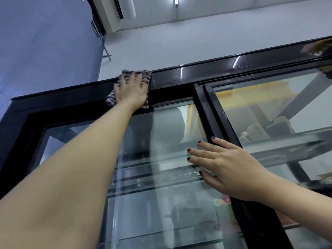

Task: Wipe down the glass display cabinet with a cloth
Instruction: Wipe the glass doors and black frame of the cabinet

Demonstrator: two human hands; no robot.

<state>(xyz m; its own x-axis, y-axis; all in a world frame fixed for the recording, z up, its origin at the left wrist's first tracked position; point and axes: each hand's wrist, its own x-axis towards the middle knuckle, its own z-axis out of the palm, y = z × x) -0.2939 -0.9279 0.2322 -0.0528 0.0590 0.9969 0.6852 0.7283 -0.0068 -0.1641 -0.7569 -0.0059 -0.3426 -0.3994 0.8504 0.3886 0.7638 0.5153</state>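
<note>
Wiping the black-framed glass display cabinet (pixel 215 69)
Left grip (pixel 132 90), fingers flat, presses striped grey cloth (pixel 146 73); right grip (pixel 228 168), released, touches its pane (pixel 161 141).

Probably a small shop or showroom: a tall black-framed glass display cabinet (pixel 197 72) with sliding doors holds glass shelves (pixel 287 141), and blurred goods (pixel 255 131) sit on one. Above, plain pale walls (pixel 179 42), a wall-mounted air conditioner (pixel 116 13) and a bare tube light (pixel 176 2) suit a commercial room.
</note>
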